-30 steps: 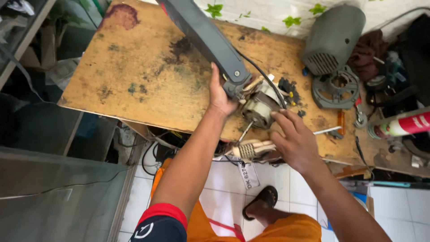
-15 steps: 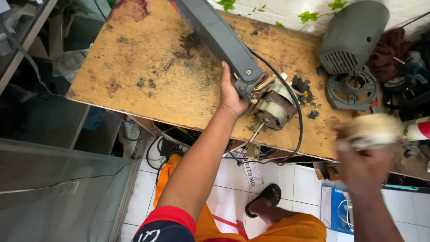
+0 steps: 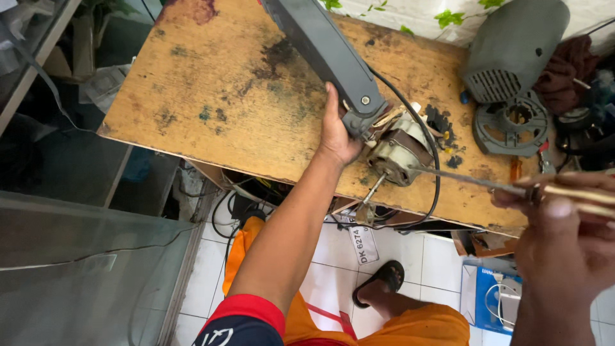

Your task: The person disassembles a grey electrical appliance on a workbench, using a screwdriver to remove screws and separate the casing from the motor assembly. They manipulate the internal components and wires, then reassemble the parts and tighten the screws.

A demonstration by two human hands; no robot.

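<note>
My left hand [image 3: 336, 131] grips the lower end of a long dark grey fan stand [image 3: 327, 54] that lies slanting across the stained wooden tabletop [image 3: 211, 90]. A bare fan motor [image 3: 398, 154] with a metal shaft hangs off the stand's end near the table's front edge, and a black cable [image 3: 434, 166] loops around it. My right hand [image 3: 564, 243], raised at the lower right and close to the camera, holds a screwdriver [image 3: 487, 184] with a pale handle; its metal shank points left toward the motor.
A grey motor cover [image 3: 516, 48] and a round grey housing ring [image 3: 510, 125] lie at the table's right end, beside dark rags and tools. Small black parts [image 3: 441, 122] sit by the motor. Cables hang under the table. A glass panel [image 3: 77, 269] stands at the lower left.
My right hand left the motor, swung right, and now holds a screwdriver aimed at the motor. My left hand has kept its grip on the stand.
</note>
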